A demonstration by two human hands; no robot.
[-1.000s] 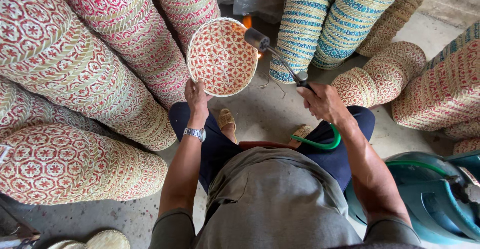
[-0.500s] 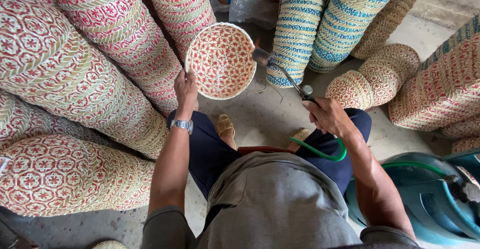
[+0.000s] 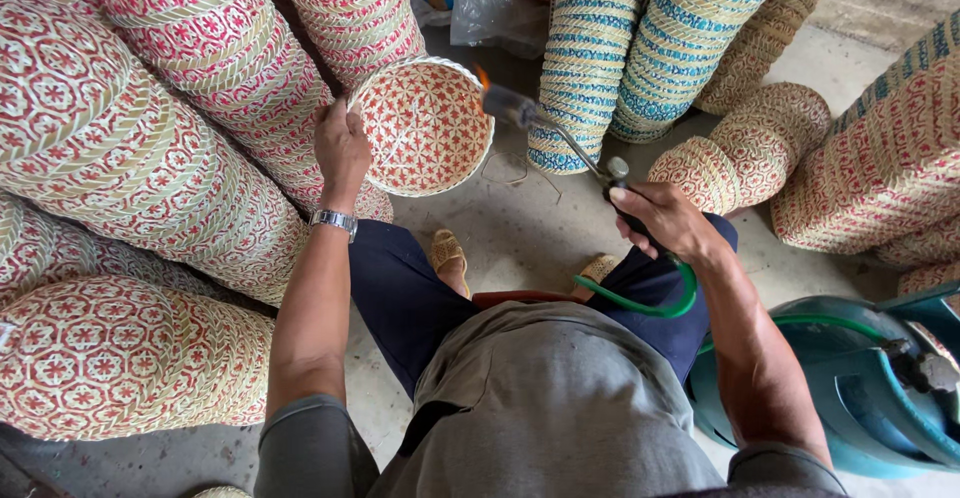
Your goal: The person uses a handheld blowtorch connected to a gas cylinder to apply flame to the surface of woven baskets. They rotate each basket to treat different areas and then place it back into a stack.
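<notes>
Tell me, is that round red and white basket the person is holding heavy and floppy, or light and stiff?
Probably light: the left hand alone holds the woven basket up by its rim. Likely fairly stiff too, since the bowl keeps its round shape while tilted. The thin woven strips could scorch, as the torch shows a small flame near the rim.

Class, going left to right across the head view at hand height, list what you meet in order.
Red-patterned basket stacks → left hand → red woven bowl → torch nozzle → right hand → small basket stack → more stacked baskets.

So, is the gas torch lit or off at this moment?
Lit. A small orange flame shows at the tip of the gas torch, held in the right hand, beside the rim of the woven basket that the left hand holds.
</notes>
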